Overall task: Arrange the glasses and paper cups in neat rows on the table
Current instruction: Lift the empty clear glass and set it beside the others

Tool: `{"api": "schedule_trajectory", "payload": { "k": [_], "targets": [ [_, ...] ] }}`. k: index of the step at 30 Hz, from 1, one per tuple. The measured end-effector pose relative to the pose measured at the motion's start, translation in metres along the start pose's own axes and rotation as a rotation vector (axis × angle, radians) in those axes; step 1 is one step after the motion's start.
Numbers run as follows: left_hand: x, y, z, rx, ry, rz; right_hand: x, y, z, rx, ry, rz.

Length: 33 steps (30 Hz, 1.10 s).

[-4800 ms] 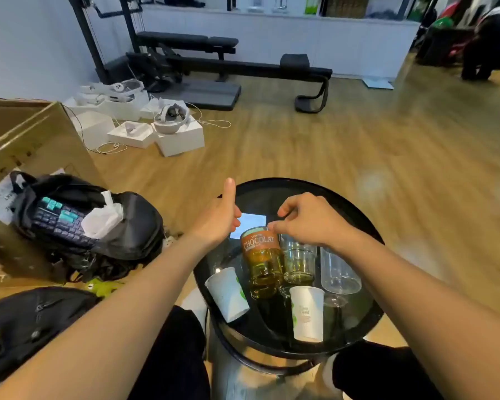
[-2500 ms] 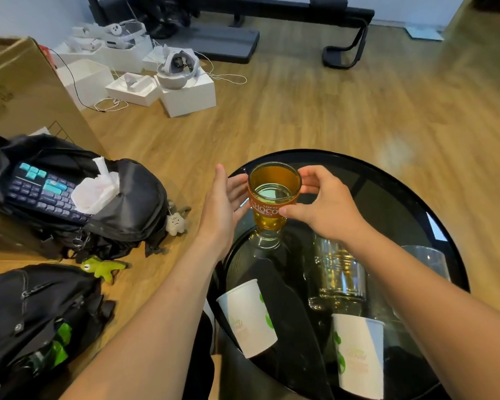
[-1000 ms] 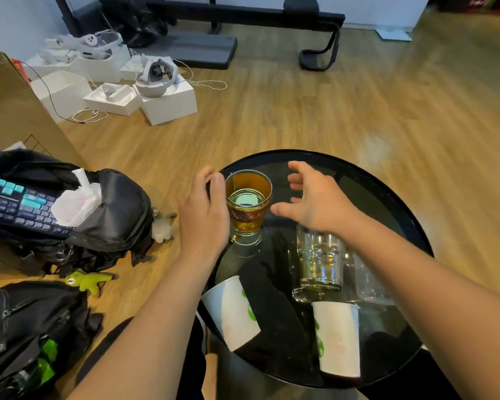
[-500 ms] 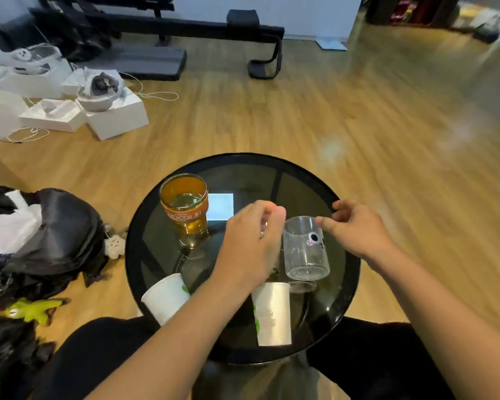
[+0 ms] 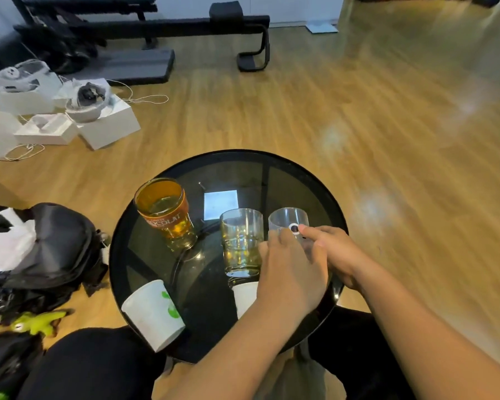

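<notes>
On the round black glass table [image 5: 302, 184] an amber glass printed CHOCOLAT [image 5: 164, 215] stands at the far left. A ribbed, greenish glass [image 5: 241, 243] stands in the middle. Right of it is a clear glass [image 5: 287, 221] with a small round sticker; my left hand [image 5: 292, 274] wraps its near left side and my right hand [image 5: 334, 252] pinches its right side, fingertips at the sticker. One white paper cup with green print [image 5: 153, 316] stands at the near left edge. A second paper cup [image 5: 244, 295] is partly hidden under my left hand.
A white paper square [image 5: 220, 204] lies under the glass top. Black bags [image 5: 52, 255] and a green toy [image 5: 36, 323] lie on the floor at the left. White boxes with a headset [image 5: 98, 119] and a black bench [image 5: 185, 24] are farther back.
The amber glass was carried to the table's far left and let go. My left hand has since left the ribbed glass for the clear glass, and my right hand has closed on it.
</notes>
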State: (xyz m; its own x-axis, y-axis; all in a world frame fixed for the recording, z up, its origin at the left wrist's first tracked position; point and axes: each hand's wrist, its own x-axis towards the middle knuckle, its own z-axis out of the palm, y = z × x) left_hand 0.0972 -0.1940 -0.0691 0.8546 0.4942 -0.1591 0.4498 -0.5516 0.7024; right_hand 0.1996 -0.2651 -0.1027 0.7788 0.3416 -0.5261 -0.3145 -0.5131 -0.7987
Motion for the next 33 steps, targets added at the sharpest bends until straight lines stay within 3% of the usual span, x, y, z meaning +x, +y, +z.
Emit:
{"api": "schedule_trajectory", "payload": {
  "k": [8,14,22,27,33],
  "targets": [
    [0.026,0.003,0.007,-0.075,-0.06,-0.186,0.005,0.004,-0.003,0.034,0.001,-0.051],
    [0.038,0.0,0.007,-0.131,-0.072,-0.227,0.006,0.003,-0.003,-0.033,0.038,-0.121],
    [0.061,0.003,-0.013,-0.377,0.001,-0.155,0.011,-0.01,-0.011,0.056,0.15,-0.287],
    [0.08,0.01,-0.023,-0.69,0.0,-0.245,0.025,-0.019,-0.013,0.082,0.163,-0.463],
    [0.1,0.004,-0.013,-0.734,0.013,-0.239,0.049,-0.021,-0.01,0.003,0.106,-0.47]
  ]
}}
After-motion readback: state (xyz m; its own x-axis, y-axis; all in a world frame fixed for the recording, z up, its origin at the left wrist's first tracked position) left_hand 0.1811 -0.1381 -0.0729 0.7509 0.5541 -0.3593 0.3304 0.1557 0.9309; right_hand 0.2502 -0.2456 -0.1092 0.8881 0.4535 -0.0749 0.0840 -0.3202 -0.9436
